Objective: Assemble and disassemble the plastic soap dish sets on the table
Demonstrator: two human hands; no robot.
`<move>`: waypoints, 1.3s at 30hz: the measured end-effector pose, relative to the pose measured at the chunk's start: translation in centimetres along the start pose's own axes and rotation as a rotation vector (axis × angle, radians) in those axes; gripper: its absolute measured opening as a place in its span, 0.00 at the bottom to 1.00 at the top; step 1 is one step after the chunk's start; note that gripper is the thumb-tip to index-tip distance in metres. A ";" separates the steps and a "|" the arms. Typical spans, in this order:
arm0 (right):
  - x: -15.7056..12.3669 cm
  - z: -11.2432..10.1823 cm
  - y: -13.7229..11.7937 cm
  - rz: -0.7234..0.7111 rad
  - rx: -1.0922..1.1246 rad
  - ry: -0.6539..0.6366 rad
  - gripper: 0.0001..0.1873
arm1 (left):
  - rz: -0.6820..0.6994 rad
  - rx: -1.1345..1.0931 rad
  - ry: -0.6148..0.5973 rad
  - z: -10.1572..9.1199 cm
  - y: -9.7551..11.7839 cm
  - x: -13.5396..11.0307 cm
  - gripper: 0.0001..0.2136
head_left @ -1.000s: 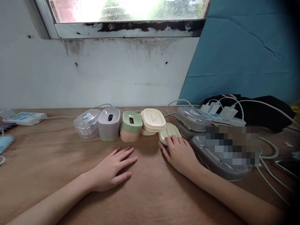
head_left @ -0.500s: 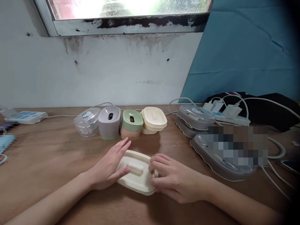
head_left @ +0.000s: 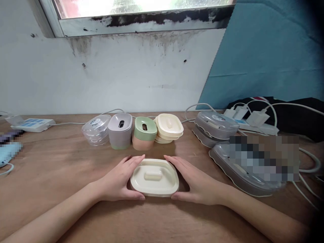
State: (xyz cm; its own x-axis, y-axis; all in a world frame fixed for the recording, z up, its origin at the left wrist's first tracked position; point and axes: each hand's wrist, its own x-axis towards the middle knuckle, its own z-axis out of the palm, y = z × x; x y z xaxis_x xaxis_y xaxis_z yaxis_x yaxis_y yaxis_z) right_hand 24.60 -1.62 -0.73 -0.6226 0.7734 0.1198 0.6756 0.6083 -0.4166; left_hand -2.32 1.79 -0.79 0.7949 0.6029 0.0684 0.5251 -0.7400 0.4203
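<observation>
Beyond the left fingers, farther left, sit some clear containers (head_left: 96, 133), then a lilac box (head_left: 120, 135). The left hand (head_left: 117, 179) spreads thumb and fingers wide around the left end of a cream lid (head_left: 154, 189). A green and pink box (head_left: 144, 140) stands just past those fingertips. The lid lies on the table (head_left: 157, 222) between both hands' fingers, handle up; a cream stack (head_left: 169, 126) stands beyond. The right hand (head_left: 197, 184) opens similarly wide around the right end, palm apart from it. Whether either hand grips, I cannot tell. Gray cases (head_left: 215, 125) lie right of the right fingers.
</observation>
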 end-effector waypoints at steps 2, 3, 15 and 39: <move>0.0 -0.1 0.0 -0.002 -0.011 -0.022 0.45 | 0.001 0.016 0.000 0.1 -0.1 0.0 0.43; 0.0 -0.1 0.0 -0.005 -0.013 -0.028 0.45 | 0.002 0.023 -0.001 0.1 -0.1 0.0 0.42; 0.1 -0.2 -0.1 -0.008 -0.019 -0.019 0.43 | 0.016 0.038 -0.027 0.1 0.1 -0.1 0.41; -1.3 -0.5 0.6 0.025 0.038 -0.005 0.49 | -0.066 0.587 0.339 -4.0 0.0 9.0 0.20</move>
State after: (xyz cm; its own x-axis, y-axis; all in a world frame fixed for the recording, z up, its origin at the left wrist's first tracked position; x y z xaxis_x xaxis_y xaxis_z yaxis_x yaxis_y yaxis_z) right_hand 26.05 -2.13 -0.66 -0.6080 0.7871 0.1042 0.6752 0.5816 -0.4537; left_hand 3.59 8.42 3.45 0.6667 0.6418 0.3791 0.7232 -0.6800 -0.1207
